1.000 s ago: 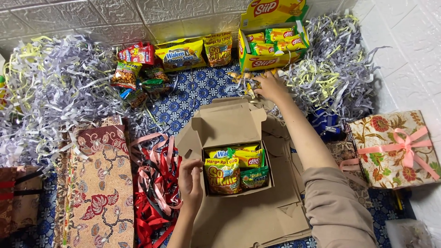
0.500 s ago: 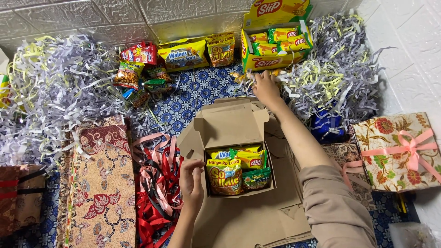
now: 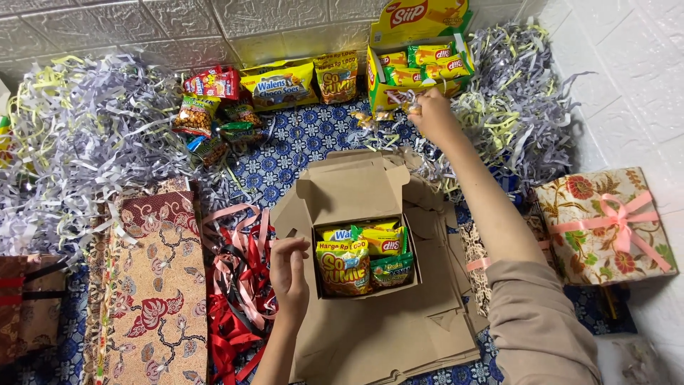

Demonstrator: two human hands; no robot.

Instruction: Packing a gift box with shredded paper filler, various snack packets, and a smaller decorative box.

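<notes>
Yellow snack packets fill the open brown box; yellow-green carton behind.

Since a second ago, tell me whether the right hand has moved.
Yes. The right hand has moved away from the open cardboard box, up to the front of the yellow snack carton by the wall.

So the brown cardboard box sits open in the middle, on top of a stack of flattened cardboard, lid flap tipped back toward the wall. It's packed with snack packets, mostly yellow with one green, standing on end. Its left wall is right against a loosely curled hand. Up by the wall there's a yellow display carton with its lid up, full of small yellow and green packets, and another hand's fingers at its front edge.
</notes>
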